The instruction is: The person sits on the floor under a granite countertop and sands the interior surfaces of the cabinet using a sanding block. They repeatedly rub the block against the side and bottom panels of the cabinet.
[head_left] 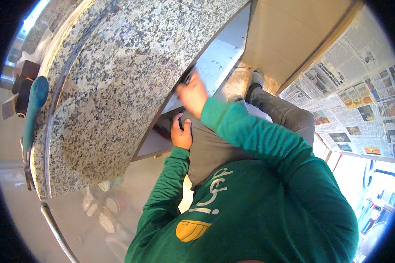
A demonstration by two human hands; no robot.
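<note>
My right hand [192, 93] is closed and partly smeared by motion at the lower edge of a speckled granite slab [118, 79]. A small dark object [187, 79] shows at its fingers, too blurred to name. Just below it, my left hand [182, 135] has its fingers curled, with thumb and forefinger around something dark that I cannot make out. Both hands are in front of a pale panel [215, 61] with wet-looking spots, under the slab's edge. My bent knee in grey trousers [215, 144] is right beside my left hand.
A teal-handled tool [36, 107] lies along the slab's far left edge, near dark brown blocks [24, 92]. A curved metal bar [57, 232] stands at lower left. Cardboard [289, 35] and a newspaper-covered surface [346, 96] are on the right. My shoe [256, 78] rests on the floor.
</note>
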